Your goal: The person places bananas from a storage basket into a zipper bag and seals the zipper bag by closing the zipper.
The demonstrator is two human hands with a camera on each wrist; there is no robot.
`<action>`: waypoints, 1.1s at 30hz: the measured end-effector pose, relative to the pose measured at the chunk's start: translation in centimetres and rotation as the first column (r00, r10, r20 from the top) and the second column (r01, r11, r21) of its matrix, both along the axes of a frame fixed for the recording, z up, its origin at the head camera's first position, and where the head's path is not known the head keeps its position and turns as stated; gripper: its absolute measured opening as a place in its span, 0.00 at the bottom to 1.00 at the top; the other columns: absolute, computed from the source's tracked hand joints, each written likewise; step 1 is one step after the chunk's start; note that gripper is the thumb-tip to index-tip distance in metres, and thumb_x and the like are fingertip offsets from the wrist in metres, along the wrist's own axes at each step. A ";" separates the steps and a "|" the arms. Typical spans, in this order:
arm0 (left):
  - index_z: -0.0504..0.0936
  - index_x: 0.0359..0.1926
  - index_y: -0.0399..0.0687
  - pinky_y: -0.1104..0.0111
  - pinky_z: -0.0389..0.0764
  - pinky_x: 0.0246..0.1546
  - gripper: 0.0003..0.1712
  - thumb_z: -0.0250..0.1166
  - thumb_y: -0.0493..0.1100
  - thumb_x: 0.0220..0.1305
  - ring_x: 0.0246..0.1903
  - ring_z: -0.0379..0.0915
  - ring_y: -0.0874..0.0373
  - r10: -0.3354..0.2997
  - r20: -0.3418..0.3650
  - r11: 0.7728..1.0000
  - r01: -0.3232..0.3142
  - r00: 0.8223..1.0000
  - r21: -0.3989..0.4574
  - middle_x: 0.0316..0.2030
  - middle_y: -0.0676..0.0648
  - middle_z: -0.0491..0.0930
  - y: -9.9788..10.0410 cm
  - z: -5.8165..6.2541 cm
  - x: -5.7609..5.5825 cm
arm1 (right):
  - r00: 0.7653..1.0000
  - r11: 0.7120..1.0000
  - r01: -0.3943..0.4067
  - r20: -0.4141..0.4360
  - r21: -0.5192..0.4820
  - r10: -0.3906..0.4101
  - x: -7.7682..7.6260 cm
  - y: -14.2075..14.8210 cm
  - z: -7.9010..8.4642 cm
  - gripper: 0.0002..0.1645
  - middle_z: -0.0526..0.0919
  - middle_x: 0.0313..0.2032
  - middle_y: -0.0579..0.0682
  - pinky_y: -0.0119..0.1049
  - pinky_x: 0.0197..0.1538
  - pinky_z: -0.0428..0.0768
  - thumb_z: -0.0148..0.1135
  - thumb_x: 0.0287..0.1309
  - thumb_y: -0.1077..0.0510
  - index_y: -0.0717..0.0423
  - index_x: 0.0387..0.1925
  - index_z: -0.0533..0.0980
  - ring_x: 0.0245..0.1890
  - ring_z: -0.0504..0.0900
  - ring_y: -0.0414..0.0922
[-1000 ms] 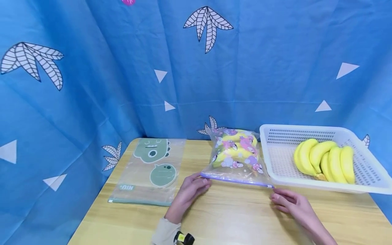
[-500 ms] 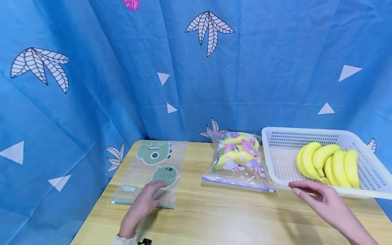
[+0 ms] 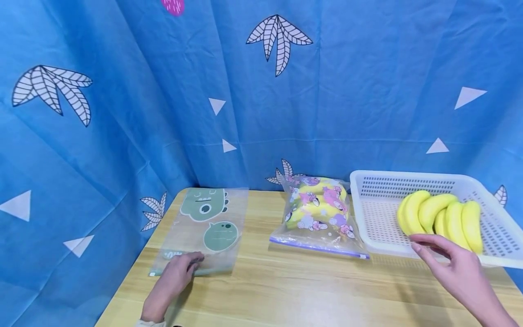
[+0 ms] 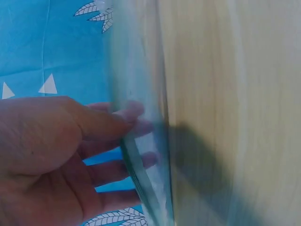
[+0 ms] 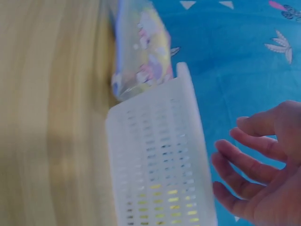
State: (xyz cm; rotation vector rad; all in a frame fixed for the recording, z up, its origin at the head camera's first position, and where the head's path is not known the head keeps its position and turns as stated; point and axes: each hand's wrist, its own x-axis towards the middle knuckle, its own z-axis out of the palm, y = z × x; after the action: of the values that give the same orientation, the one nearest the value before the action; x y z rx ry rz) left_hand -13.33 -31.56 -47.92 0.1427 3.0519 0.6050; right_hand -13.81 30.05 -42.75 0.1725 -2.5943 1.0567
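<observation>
At the far left, the near edge of the empty zip bag [image 3: 202, 231], printed with green dinosaurs, is touched by the left hand [image 3: 173, 278]. In the left wrist view the fingers [image 4: 134, 112] are seen lying against the bag's rim [image 4: 141, 188], thumb on one side and fingers on the other, only loosely curled; whether the edge is actually pinched cannot be told through the blur. The bag lies flat on the table [image 3: 302, 290], its long axis running straight away from this hand toward the curtain [image 3: 122, 113], with the opening at the end nearest the fingertips.

Further right of that hand, well apart from it, the filled bag [image 3: 318, 215] with the cartoon print is seen, yellow fruit showing through it and its zip strip facing the near table edge; it is touched by neither hand.

At the right, the right hand [image 3: 457, 268] is held in the air with fingers spread wide and nothing in it. The bananas [image 3: 441, 218] lie just beyond and slightly above its fingertips, inside the white basket [image 3: 367, 186], whose near rim stands between hand and fruit. The bunch's long axis runs away from the hand, stem end toward it. The bananas are judged far nearer to the right hand than to the left.
</observation>
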 end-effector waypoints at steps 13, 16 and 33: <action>0.71 0.36 0.44 0.58 0.81 0.29 0.09 0.57 0.28 0.72 0.30 0.74 0.55 -0.046 -0.395 0.998 0.057 0.918 0.016 0.28 0.51 0.72 2.6 -0.1 -0.8 | 0.992 0.995 -0.013 -0.125 0.096 0.025 -1.4 1.3 -1.6 0.11 0.87 0.38 0.34 0.14 0.36 0.70 0.74 0.59 0.61 0.51 0.45 0.86 0.39 0.73 0.13; 0.73 0.40 0.41 0.59 0.85 0.37 0.13 0.59 0.21 0.64 0.36 0.78 0.54 -0.100 -0.402 0.987 0.141 0.910 0.073 0.35 0.49 0.77 3.2 0.2 -0.6 | 0.992 0.992 -0.039 -0.117 0.123 0.054 -1.4 1.5 -2.2 0.12 0.89 0.39 0.42 0.13 0.37 0.70 0.74 0.59 0.61 0.50 0.45 0.86 0.40 0.74 0.15; 0.86 0.55 0.45 0.72 0.68 0.16 0.18 0.65 0.29 0.66 0.22 0.60 0.62 -0.043 -0.693 0.998 0.055 0.720 -0.005 0.32 0.51 0.69 7.1 4.9 -0.8 | 0.961 0.955 -0.087 -0.228 0.283 0.156 -1.4 1.8 -3.4 0.07 0.89 0.37 0.48 0.12 0.48 0.67 0.69 0.62 0.64 0.54 0.41 0.86 0.39 0.85 0.44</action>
State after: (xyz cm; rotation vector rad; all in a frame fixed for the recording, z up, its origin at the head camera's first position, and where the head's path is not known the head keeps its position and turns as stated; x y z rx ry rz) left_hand -14.11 -24.50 -43.07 0.5802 3.7443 0.7019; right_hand -15.20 31.81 -46.14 0.5049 -2.5095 0.6618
